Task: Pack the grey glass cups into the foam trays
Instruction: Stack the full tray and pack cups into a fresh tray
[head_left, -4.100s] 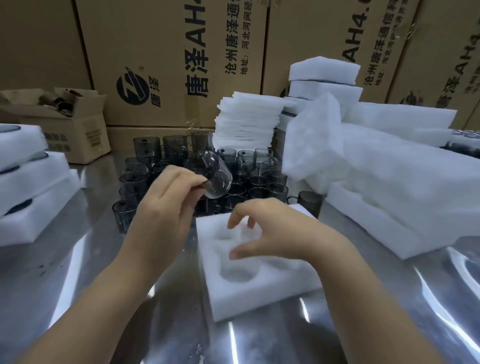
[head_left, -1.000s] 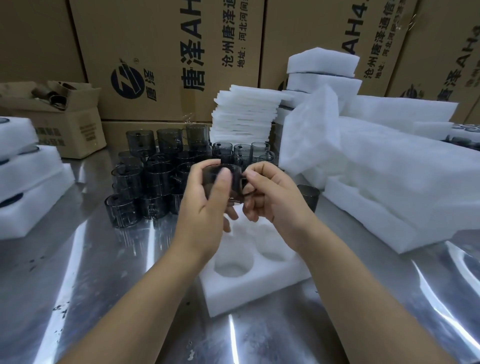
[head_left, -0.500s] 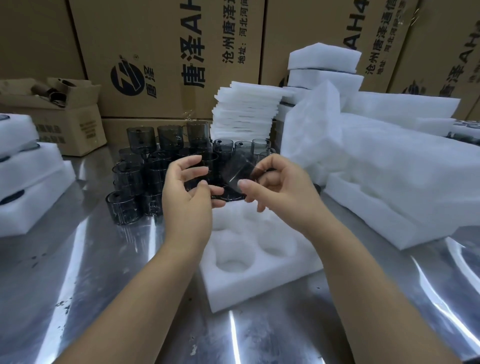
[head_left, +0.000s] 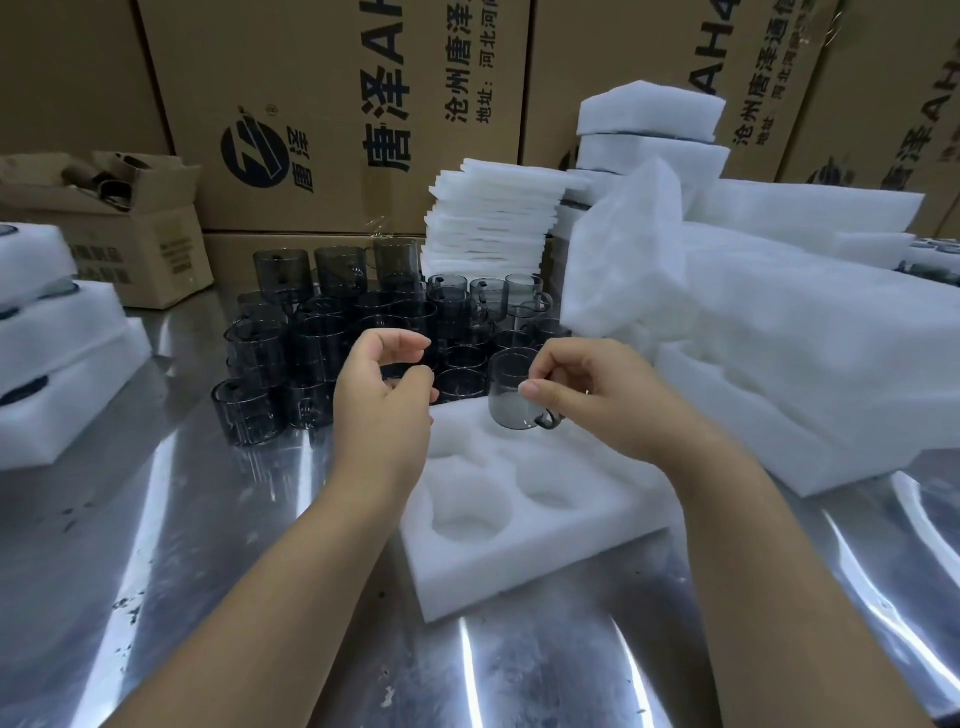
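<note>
Cardboard cartons (head_left: 332, 114) stacked along the back, shiny steel table (head_left: 171, 545) in front of me, foam everywhere. So the grey glass cup (head_left: 511, 389) is in my right hand (head_left: 597, 400), pinched at the rim and side between thumb and fingers, sitting upright with its mouth up and its little handle poking out low on the side toward my palm. It hangs just over the far edge of the foam tray (head_left: 524, 551), not in any pocket yet. That's really the whole thing for the next move: the cup's axis is already vertical, same as the round pockets, and the nearest free pocket lies below and slightly toward me from where I'm holding it. I reckon it's a short drop down and back, plus maybe a twist so the handle lines up with the cutout, though I can't make out the notch shape from here.

Every pocket I can see in this tray looks vacant, so it's early days on this one.

Left hand (head_left: 384, 400) is loosely curled and holding nothing, hovering just beside the tray's far left corner, near the cluster of unpacked cups (head_left: 291, 353) behind it. It's the closer one for grabbing the next cup. Stack of foam sheets (head_left: 493, 218) sits behind the cups, big loose foam pieces (head_left: 779, 332) off to the right
</note>
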